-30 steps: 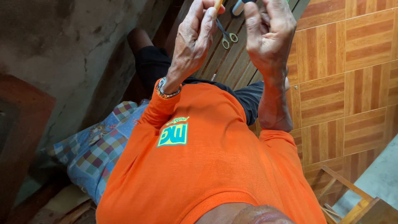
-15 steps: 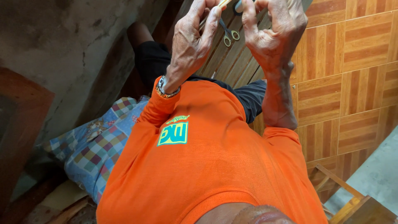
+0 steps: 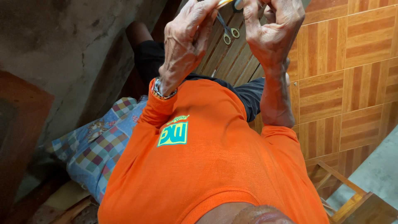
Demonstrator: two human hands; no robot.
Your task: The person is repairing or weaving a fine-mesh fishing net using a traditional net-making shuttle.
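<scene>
Here, your left hand and right hand are raised close together at the top edge of the view. The left grip pinches a thin yellow piece; the right grip is curled, its hold cut off by the frame. Below them, small scissors lie on the wooden slats. A checkered pillow sits by your left side.

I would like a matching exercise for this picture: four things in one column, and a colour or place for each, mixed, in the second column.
Things:
1. shirt
2. scissors
3. cushion
4. wristwatch

Colour or place:
A. on the slats beyond the hands
B. orange
C. on the left hand's wrist
D. chequered, many colours

Pairs: 1-B, 2-A, 3-D, 4-C
</scene>
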